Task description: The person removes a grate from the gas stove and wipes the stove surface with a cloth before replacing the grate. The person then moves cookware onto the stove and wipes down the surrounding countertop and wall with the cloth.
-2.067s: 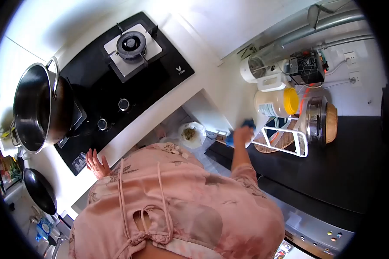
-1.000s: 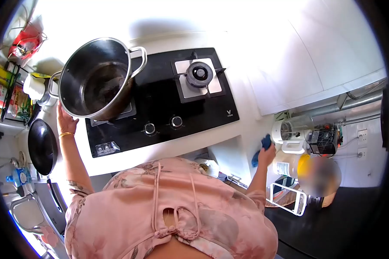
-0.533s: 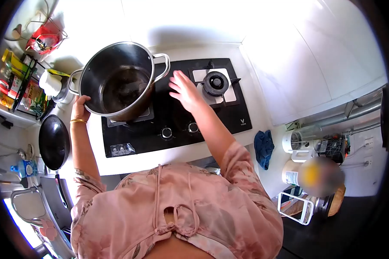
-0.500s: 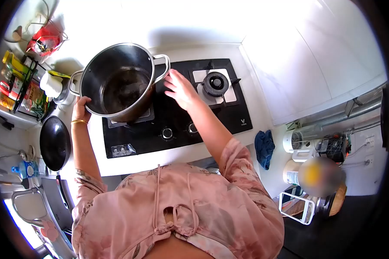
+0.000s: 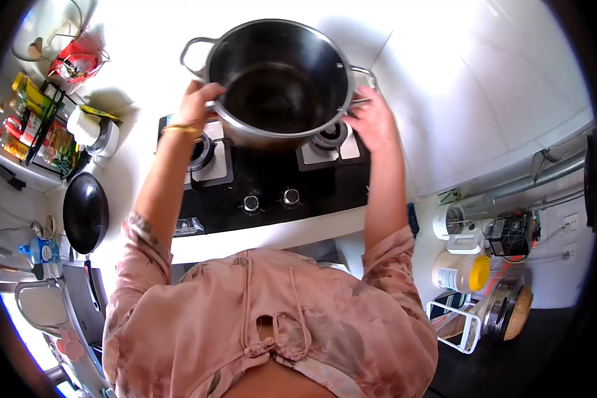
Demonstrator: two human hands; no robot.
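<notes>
A large dark-lined metal pot (image 5: 272, 99) is held up over the black two-burner gas hob (image 5: 272, 179), tilted a little so its inside shows. My left hand (image 5: 196, 106) grips the pot at its left side, below the left loop handle, with the thumb at the rim. At the right side of the pot, my right hand (image 5: 373, 119) is closed on the right handle, its fingers partly blurred. Both burners show in part beneath the pot. Dark residue or shadow lies on the pot's bottom.
At the left are a black frying pan (image 5: 85, 212), a rack of seasoning bottles (image 5: 46, 132) and a white container (image 5: 84, 126). To the right stand a yellow-lidded jar (image 5: 461, 272), a white rack (image 5: 467, 325) and a partly hidden blue cloth (image 5: 412, 217).
The pot has moved right and away from the left burner, uncovering it. My right hand has let go of the blue cloth and taken hold of the pot's right handle.
</notes>
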